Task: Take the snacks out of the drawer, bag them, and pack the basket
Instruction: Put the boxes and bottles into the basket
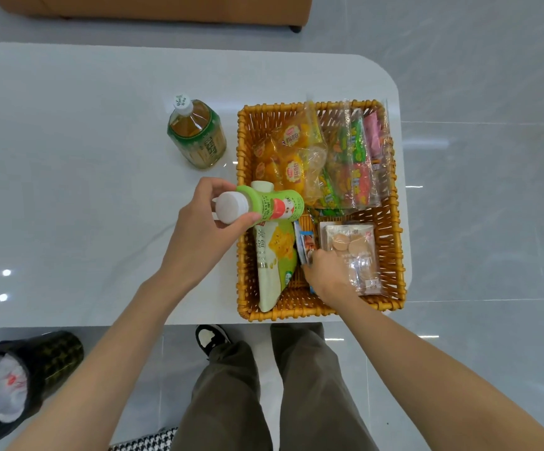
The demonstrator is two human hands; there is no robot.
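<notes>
- Pale glossy surface [68, 157] with rounded corners stood on a grey tiled floor, a brown sofa [166, 4] at the far edge of the view.
- A wicker basket [401, 255] sat at the near right of the surface, already holding most of the snacks.
- In its far half lay a clear bag of yellow cakes [293, 151] on the left and a clear bag of bright candy packets [355, 157] on the right, the two touching.
- In the near half, a green snack pouch [273, 255] leaned along the left wall, a small blue packet [306, 242] stood on edge just beside it, and a clear bag of round biscuits [355, 252] lay to the right.
- The person's left hand [199, 229] held a green drink bottle [273, 205] above the basket's left rim, its grip closed round the neck just below the white cap; the bottle lay nearly on its side, cap pointing left.
- The right hand [326, 275] reached down into the basket at the near end of the blue packet, back of the hand to the camera; whether its grip had closed on the packet cannot be told.
- A tea bottle [199, 138] with a white cap stood upright on the surface, just left of the basket's far corner.
- Beneath the near edge, a dark waste bin [10, 385] with a white liner stood on the floor at the left.
</notes>
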